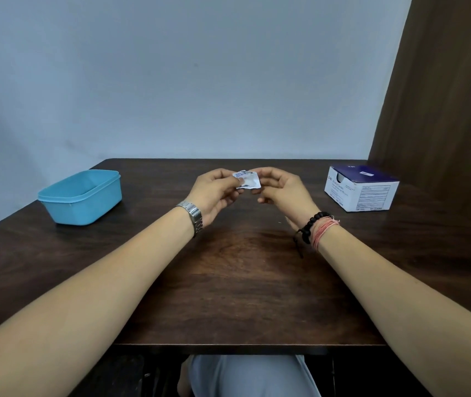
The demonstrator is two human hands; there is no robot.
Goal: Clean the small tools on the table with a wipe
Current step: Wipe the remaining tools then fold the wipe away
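Note:
A small white wipe packet with blue print is held up above the middle of the dark wooden table. My left hand pinches its left edge and my right hand pinches its right edge. The packet looks crumpled. No small tools show on the tabletop. What lies inside the blue tub is hidden by its wall.
A light blue plastic tub stands at the table's left. A white and dark blue box of wipes sits at the right rear. A pale wall runs behind the table, and a brown curtain hangs at the right.

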